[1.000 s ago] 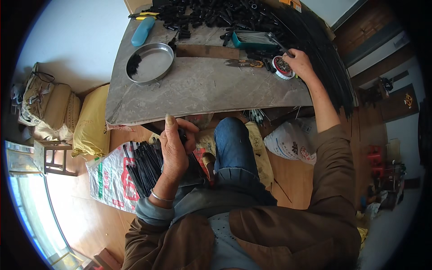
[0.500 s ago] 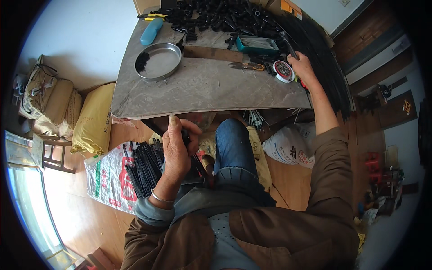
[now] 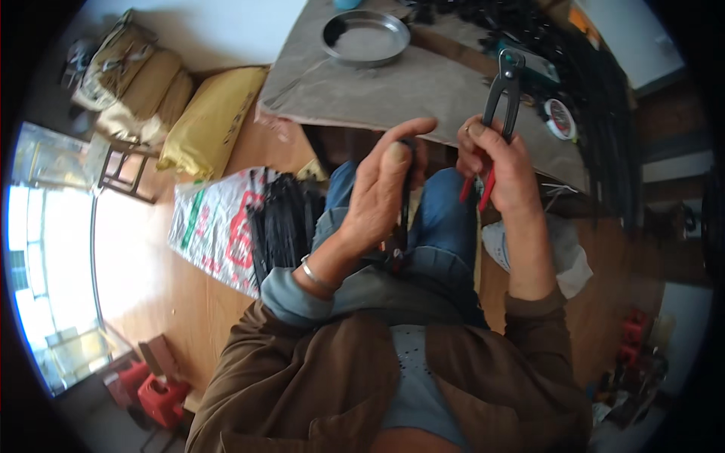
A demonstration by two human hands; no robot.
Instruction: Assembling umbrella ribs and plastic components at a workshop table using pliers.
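My right hand (image 3: 507, 170) is closed round a pair of end-cutting pliers (image 3: 509, 89) with red grips, raised above the table's front edge with its dark head upward. Facing it, my left hand (image 3: 371, 195) is wrapped round a black rod-like thing (image 3: 408, 162), mostly hidden by the palm and fingers. Its thumb points up and one finger sticks out to the right. The two hands are apart, over my lap. To the left, a bundle of long black strips (image 3: 284, 220) lies on a white printed sack (image 3: 219, 226).
On the grey table (image 3: 355, 94) stand a round metal pan (image 3: 365, 60), a round white tin (image 3: 560, 119) and a teal box (image 3: 538, 69). Black parts (image 3: 521, 23) are heaped behind. A yellow sack (image 3: 215, 124) leans left of the table; a white bag (image 3: 570, 253) stands beneath its right side.
My right hand has come back from the table's right side toward my left hand, now with the pliers in it. My left hand has risen a little and moved right; the view has shifted.
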